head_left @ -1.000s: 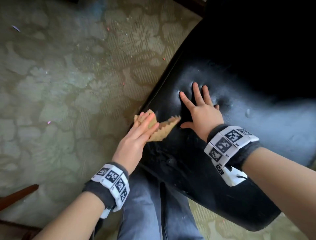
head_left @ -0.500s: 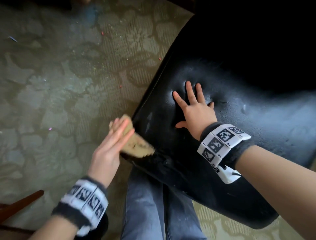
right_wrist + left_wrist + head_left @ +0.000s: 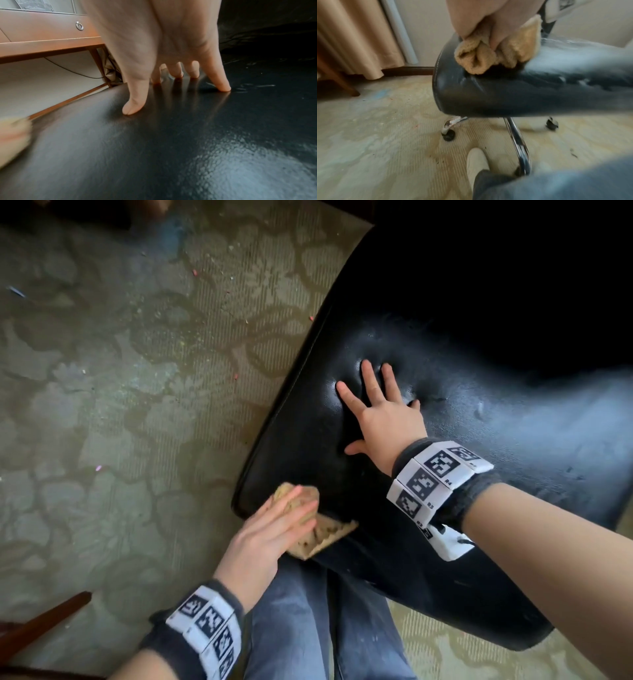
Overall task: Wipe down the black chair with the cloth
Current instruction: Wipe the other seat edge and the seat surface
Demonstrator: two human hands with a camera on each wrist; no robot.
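Observation:
The black chair [image 3: 445, 371] fills the right of the head view, its padded seat glossy and dusty in patches. My left hand [image 3: 274, 529] presses a tan cloth [image 3: 329, 534] onto the seat's near-left corner. In the left wrist view the cloth [image 3: 476, 59] is bunched around my thumb [image 3: 498, 27], which pinches it against the chair [image 3: 522, 94]. My right hand [image 3: 380, 419] lies flat on the seat with the fingers spread. Its fingertips [image 3: 223, 88] dent the chair [image 3: 171, 148] padding.
A patterned carpet [image 3: 137, 405] with crumbs surrounds the chair. My jeans-clad legs [image 3: 325, 628] stand against the seat's front edge. A wooden leg [image 3: 44, 625] is at the lower left. Under the seat are a chrome base [image 3: 518, 142], castors [image 3: 448, 135] and my shoe [image 3: 476, 162]. A desk drawer [image 3: 51, 33] stands beyond.
My left hand has slid the cloth along the seat's left edge toward me, down to the near corner. The right hand has stayed planted on the seat.

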